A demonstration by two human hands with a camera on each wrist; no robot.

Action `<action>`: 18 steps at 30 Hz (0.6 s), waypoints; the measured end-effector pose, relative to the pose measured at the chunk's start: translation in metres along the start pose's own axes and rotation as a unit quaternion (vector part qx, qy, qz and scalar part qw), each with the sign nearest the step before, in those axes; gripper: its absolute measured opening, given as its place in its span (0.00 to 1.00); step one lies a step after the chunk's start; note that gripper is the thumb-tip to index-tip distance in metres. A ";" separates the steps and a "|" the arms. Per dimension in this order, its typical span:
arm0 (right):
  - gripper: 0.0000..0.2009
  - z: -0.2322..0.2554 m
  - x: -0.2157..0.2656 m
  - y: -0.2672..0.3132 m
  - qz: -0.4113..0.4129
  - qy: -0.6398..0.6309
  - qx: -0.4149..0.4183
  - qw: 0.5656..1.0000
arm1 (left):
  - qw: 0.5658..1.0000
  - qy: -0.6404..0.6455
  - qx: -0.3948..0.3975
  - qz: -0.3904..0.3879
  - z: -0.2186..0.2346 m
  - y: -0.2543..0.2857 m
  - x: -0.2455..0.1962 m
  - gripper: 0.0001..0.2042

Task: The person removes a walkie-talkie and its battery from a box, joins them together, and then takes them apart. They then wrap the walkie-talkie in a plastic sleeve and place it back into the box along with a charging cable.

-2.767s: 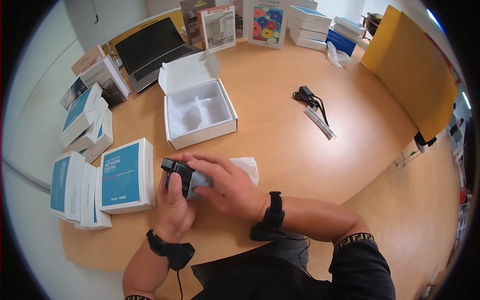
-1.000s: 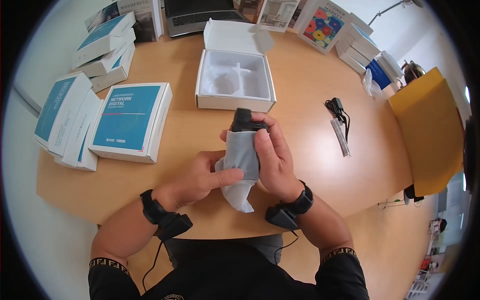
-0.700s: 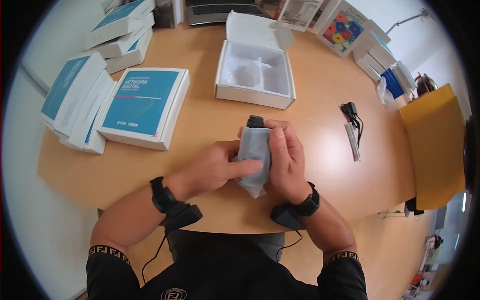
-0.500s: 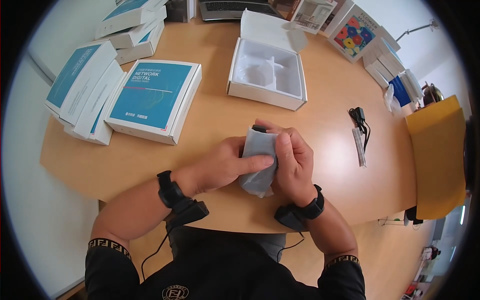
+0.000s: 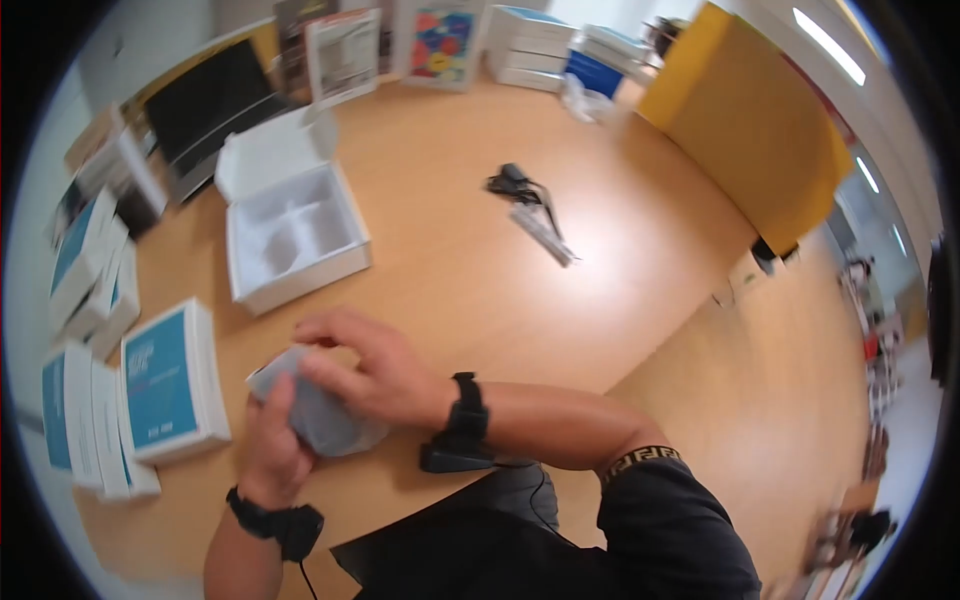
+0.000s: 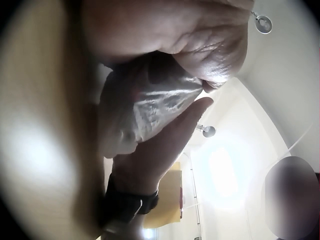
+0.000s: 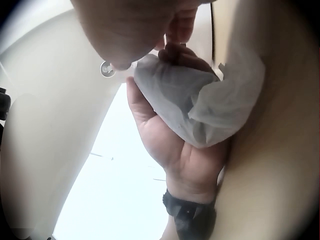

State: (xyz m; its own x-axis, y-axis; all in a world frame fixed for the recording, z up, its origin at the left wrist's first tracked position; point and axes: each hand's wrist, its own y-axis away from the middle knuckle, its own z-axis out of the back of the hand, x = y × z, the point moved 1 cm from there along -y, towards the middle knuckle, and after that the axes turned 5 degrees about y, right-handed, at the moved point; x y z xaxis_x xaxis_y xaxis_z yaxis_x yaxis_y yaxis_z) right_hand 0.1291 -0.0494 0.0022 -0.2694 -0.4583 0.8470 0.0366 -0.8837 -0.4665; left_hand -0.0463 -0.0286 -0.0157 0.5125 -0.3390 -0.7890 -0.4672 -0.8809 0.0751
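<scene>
A translucent whitish pouch (image 5: 330,418) is held up between both hands over the near part of the table, creased along its side in the right wrist view. My left hand (image 5: 272,452) grips it from below, thumb along its front and fingers behind. At the pouch's upper end, my right hand (image 5: 378,372) has its thumb on one side and fingertips on the other. The black device put in the pouch is covered, only a dark shape showing through. In the left wrist view the pouch (image 6: 145,105) lies between the left palm and the right thumb.
An open white box (image 5: 300,275) with a moulded insert stands beyond the hands. Blue-and-white boxes (image 5: 165,385) are stacked at the left. A black adapter cable (image 5: 515,185) and a clear strip (image 5: 542,235) lie mid-table. Laptop (image 5: 215,105), books and yellow panel (image 5: 745,130) edge the table.
The black device, earlier sticking out of the pouch's mouth, has slid down inside it. The right hand has moved up to the pouch's top end. The head view has turned, shifting everything left.
</scene>
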 end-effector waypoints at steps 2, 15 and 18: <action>0.22 -0.001 -0.001 0.001 -0.056 -0.044 0.042 0.997 | 0.997 0.017 -0.081 -0.012 0.010 -0.002 -0.002 0.19; 0.55 -0.008 -0.001 0.009 0.040 -0.098 0.103 0.989 | 0.920 -0.284 0.089 -0.256 0.008 -0.008 -0.013 0.20; 0.56 -0.004 0.007 0.010 0.019 -0.091 0.130 0.987 | 0.895 -0.336 0.086 -0.282 0.008 -0.009 -0.017 0.24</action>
State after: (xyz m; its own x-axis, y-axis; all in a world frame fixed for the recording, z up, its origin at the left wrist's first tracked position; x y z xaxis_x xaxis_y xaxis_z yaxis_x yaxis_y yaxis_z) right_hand 0.1242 -0.0609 0.0024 -0.0875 -0.4799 0.8730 0.2945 -0.8496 -0.4375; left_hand -0.0563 -0.0121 -0.0075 0.1793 0.4689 -0.8649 -0.4045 -0.7662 -0.4993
